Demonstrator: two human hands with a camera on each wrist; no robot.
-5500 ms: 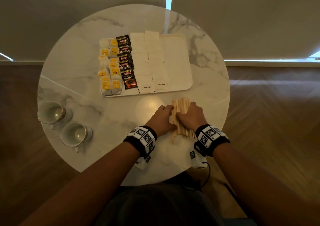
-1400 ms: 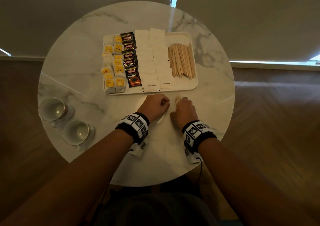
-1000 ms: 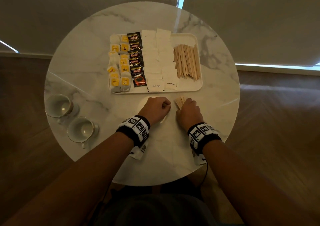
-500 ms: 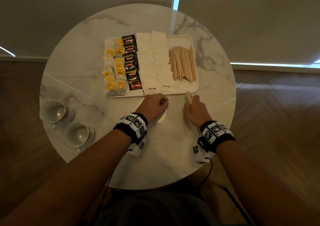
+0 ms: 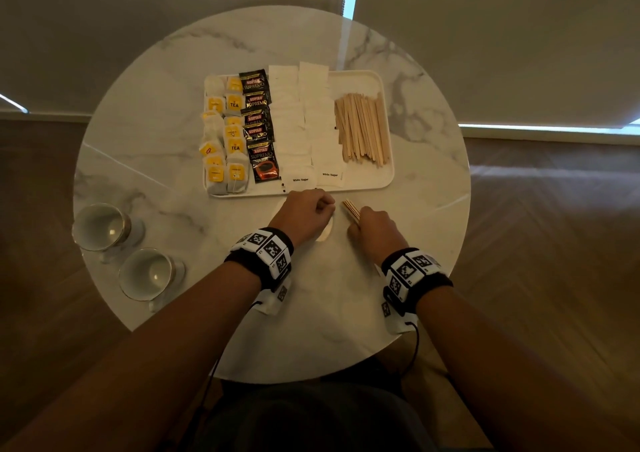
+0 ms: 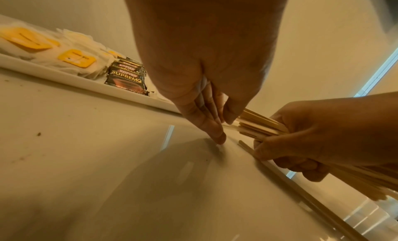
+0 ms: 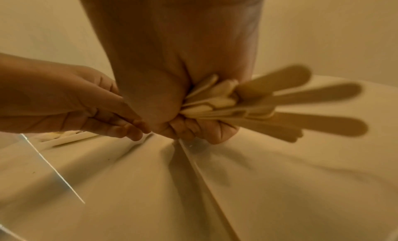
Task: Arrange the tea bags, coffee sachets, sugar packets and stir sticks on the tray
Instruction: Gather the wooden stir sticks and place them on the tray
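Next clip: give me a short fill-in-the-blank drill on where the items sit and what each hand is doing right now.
1. The right hand grips a bundle of ____.
2. On the tray, the black coffee sachets lie between the tea bags and the ____ packets.
3. Two empty ____ stand near the table's left edge.
4. The left hand holds ____.

Missing words: stir sticks; sugar; cups; nothing

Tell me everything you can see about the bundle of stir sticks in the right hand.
The bundle of stir sticks is a handful of thin, flat, pale wooden sticks with rounded ends. The right hand grips them around the middle, fingers curled round them, just above the marble table in front of the tray. Their ends fan out unevenly behind the grip, while the front ends poke out towards the left hand. One loose stick lies flat on the table beneath them.
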